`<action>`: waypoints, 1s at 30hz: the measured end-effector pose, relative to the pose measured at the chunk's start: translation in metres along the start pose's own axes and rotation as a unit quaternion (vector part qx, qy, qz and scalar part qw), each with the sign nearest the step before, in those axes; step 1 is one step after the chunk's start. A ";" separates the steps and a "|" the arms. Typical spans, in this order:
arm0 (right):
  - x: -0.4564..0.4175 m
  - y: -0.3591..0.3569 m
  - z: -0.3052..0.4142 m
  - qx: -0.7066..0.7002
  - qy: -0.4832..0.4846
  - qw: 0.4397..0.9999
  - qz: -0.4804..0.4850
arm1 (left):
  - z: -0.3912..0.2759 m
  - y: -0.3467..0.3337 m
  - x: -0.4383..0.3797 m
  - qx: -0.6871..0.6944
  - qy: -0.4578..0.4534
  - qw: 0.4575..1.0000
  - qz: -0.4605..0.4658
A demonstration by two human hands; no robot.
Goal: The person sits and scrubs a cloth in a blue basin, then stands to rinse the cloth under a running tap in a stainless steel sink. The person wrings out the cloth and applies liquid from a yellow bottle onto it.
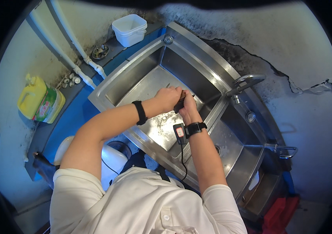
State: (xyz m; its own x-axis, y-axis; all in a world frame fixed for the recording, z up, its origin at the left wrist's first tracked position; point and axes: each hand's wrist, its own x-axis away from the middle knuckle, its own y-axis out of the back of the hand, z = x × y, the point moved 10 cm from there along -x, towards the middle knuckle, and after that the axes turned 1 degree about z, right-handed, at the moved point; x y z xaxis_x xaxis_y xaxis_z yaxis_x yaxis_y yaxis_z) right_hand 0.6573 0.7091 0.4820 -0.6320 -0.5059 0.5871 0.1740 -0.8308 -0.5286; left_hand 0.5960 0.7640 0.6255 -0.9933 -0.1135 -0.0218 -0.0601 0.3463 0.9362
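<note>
Over a stainless steel sink basin (142, 90), my two hands meet around a small dark brown object (180, 104) whose kind I cannot tell. My left hand (169, 99) is closed on its upper side, with a thin metal tip (168, 85) sticking out past the knuckles. My right hand (188, 103) holds the same object from the other side, its fingers mostly hidden behind it. A black band is round my left wrist; a strapped device with a cable is on my right. Wet, shiny patches show on the basin's floor below.
A second basin (223, 146) lies to the right, with faucets (243, 84) along the back ledge. A white plastic tub (129, 32), a small dish of scraps (100, 52) and a yellow detergent jug (41, 99) stand by the left wall, near white pipes. Something red (280, 215) is at lower right.
</note>
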 end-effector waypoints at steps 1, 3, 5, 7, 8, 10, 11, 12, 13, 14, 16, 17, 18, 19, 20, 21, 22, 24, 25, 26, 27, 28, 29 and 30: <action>0.015 -0.020 -0.002 0.000 -0.025 0.999 0.043 | 0.010 0.003 0.004 0.037 0.029 0.999 0.004; 0.056 -0.057 -0.005 0.000 -0.071 0.989 0.130 | 0.031 0.011 0.014 0.109 0.083 0.991 0.009; 0.071 -0.058 0.003 0.041 -0.051 0.982 0.177 | 0.046 0.008 0.014 0.212 0.065 0.975 0.018; 0.077 -0.043 0.005 0.115 -0.039 0.977 0.173 | 0.042 0.008 0.016 0.504 -0.001 0.862 0.052; 0.074 -0.035 0.009 0.108 -0.008 0.980 0.168 | 0.049 0.005 0.020 0.567 0.037 0.820 0.068; 0.071 -0.020 0.020 0.093 0.058 0.982 0.156 | 0.043 0.010 0.034 0.679 0.107 0.719 0.103; 0.071 -0.017 0.024 0.095 0.070 0.982 0.144 | 0.048 0.006 0.042 0.680 0.147 0.707 0.123; 0.076 -0.018 0.027 0.099 0.079 0.983 0.133 | 0.055 0.000 0.052 0.681 0.189 0.693 0.141; 0.081 -0.020 0.030 0.103 0.088 0.983 0.122 | 0.059 -0.006 0.062 0.681 0.231 0.677 0.157; 0.087 -0.024 0.033 0.133 0.099 0.979 0.116 | 0.061 -0.006 0.068 0.680 0.240 0.679 0.135; 0.081 -0.016 0.038 0.172 0.129 0.971 0.101 | 0.053 -0.003 0.072 0.697 0.249 0.661 0.125; 0.079 -0.012 0.041 0.192 0.143 0.966 0.094 | 0.049 -0.001 0.074 0.705 0.254 0.651 0.120; 0.081 -0.013 0.043 0.208 0.157 0.961 0.091 | 0.044 0.008 0.079 0.699 0.261 0.657 0.110; 0.084 -0.012 0.046 0.225 0.172 0.955 0.088 | 0.041 0.010 0.082 0.705 0.261 0.651 0.105; 0.086 -0.013 0.048 0.241 0.186 0.949 0.085 | 0.039 0.011 0.084 0.711 0.261 0.646 0.100; 0.084 -0.008 0.049 0.284 0.194 0.936 0.073 | 0.035 0.013 0.087 0.716 0.261 0.640 0.095; 0.081 -0.003 0.051 0.326 0.203 0.921 0.060 | 0.034 0.013 0.088 0.722 0.255 0.637 0.083; 0.084 -0.004 0.051 0.367 0.194 0.908 0.059 | 0.032 0.016 0.088 0.734 0.244 0.631 0.055; 0.090 -0.009 0.049 0.367 0.177 0.911 0.070 | 0.032 0.021 0.091 0.723 0.245 0.645 0.042; 0.097 -0.015 0.046 0.366 0.160 0.913 0.081 | 0.031 0.026 0.093 0.710 0.246 0.659 0.028; 0.109 -0.029 0.046 0.344 0.173 0.913 0.130 | 0.025 0.032 0.095 0.698 0.246 0.673 0.017; 0.123 -0.044 0.044 0.321 0.186 0.911 0.178 | 0.015 0.037 0.096 0.683 0.235 0.691 0.008; 0.137 -0.058 0.039 0.298 0.197 0.907 0.225 | 0.005 0.041 0.098 0.668 0.225 0.709 0.000; 0.148 -0.070 0.037 0.252 0.211 0.907 0.262 | -0.004 0.045 0.100 0.652 0.214 0.727 -0.009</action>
State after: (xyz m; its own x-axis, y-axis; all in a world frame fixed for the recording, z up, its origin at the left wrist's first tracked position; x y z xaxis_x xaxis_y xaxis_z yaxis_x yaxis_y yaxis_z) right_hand 0.5791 0.6833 0.6286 -0.5769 -0.8168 -0.0081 0.7903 -0.5556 -0.2583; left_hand 0.4942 0.7646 0.6670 -0.8861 -0.3121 0.3427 -0.3929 0.8980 -0.1980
